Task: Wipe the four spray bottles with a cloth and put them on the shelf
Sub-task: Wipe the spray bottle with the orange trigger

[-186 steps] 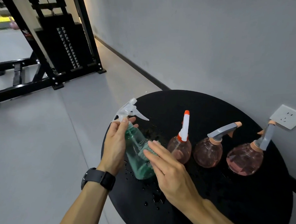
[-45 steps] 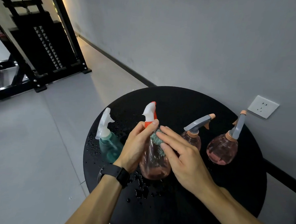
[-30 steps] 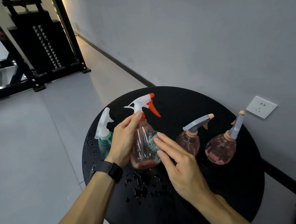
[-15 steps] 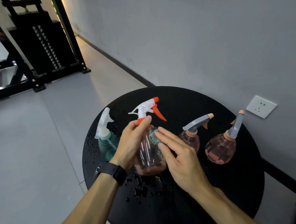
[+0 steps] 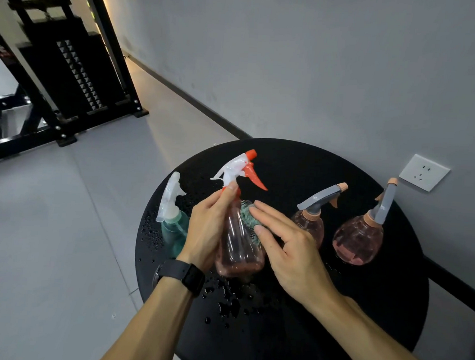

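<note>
Both forearms reach in from below over the round black table (image 5: 361, 310). The left hand (image 5: 207, 227) curls around the neck and side of the pink bottle (image 5: 238, 251), which is tilted slightly, with its orange-and-white nozzle pointing up and right. The right hand (image 5: 287, 248), fingers straight, presses a green cloth (image 5: 247, 216) against the bottle's shoulder. The bottle's base is at the wet tabletop, right of the green bottle (image 5: 173, 228).

you find no readable text, label, brand or number on anything in front of you here.
</note>
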Action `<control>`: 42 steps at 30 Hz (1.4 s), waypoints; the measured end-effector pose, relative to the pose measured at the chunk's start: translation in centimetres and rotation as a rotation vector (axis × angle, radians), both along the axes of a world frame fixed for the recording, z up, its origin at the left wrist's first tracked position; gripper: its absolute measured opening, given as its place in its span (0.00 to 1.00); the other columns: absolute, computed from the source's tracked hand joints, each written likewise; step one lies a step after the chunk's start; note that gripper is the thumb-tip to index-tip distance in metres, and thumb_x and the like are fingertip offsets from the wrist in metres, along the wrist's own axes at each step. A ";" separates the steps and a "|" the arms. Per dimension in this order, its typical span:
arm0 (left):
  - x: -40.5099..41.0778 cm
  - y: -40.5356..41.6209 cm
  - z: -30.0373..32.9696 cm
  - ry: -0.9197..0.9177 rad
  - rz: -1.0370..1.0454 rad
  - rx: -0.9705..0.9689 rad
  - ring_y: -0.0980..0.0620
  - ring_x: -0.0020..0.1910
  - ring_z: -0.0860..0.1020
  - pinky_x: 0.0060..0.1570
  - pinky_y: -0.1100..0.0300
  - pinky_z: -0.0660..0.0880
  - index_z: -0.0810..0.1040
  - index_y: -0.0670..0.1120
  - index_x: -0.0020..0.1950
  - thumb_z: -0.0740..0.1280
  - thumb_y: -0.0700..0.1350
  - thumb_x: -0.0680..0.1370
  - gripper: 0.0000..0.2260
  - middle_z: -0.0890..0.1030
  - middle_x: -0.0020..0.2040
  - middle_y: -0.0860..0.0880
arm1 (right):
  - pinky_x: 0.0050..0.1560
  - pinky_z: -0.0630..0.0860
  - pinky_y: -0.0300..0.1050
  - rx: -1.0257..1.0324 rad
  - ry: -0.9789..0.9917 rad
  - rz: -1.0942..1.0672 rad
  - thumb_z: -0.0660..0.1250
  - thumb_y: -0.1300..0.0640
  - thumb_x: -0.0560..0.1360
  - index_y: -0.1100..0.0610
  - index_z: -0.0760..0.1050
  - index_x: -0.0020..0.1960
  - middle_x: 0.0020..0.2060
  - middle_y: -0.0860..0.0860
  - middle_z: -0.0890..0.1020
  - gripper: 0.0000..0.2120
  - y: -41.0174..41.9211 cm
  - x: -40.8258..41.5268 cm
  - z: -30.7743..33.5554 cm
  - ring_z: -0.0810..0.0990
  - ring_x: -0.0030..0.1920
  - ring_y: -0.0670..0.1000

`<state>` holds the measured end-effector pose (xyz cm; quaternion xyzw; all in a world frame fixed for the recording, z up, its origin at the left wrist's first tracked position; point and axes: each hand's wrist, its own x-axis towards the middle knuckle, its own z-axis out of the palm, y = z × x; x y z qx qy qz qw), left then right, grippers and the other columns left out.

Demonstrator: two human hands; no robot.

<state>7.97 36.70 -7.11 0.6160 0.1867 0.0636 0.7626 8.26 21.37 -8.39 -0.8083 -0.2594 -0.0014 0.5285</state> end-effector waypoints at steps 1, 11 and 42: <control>0.1 0.2 0.0 0.001 0.020 0.008 0.45 0.39 0.72 0.44 0.48 0.72 0.78 0.45 0.43 0.69 0.59 0.77 0.17 0.74 0.40 0.42 | 0.65 0.62 0.25 0.006 0.006 -0.001 0.64 0.61 0.80 0.52 0.74 0.68 0.67 0.40 0.72 0.17 -0.1 -0.2 -0.1 0.66 0.67 0.31; 1.2 1.3 -1.0 0.068 0.147 -0.007 0.49 0.41 0.83 0.51 0.50 0.80 0.82 0.41 0.53 0.61 0.58 0.82 0.21 0.84 0.44 0.44 | 0.68 0.63 0.30 -0.015 -0.024 0.046 0.64 0.61 0.80 0.51 0.72 0.68 0.68 0.38 0.70 0.18 -1.3 -2.3 -1.7 0.66 0.70 0.35; 0.2 -0.2 0.0 0.056 0.011 0.016 0.44 0.41 0.77 0.47 0.50 0.76 0.81 0.37 0.53 0.64 0.58 0.80 0.23 0.79 0.43 0.41 | 0.65 0.61 0.24 0.014 0.029 0.008 0.63 0.61 0.80 0.51 0.72 0.68 0.66 0.36 0.70 0.18 -0.4 -0.7 -0.8 0.66 0.67 0.30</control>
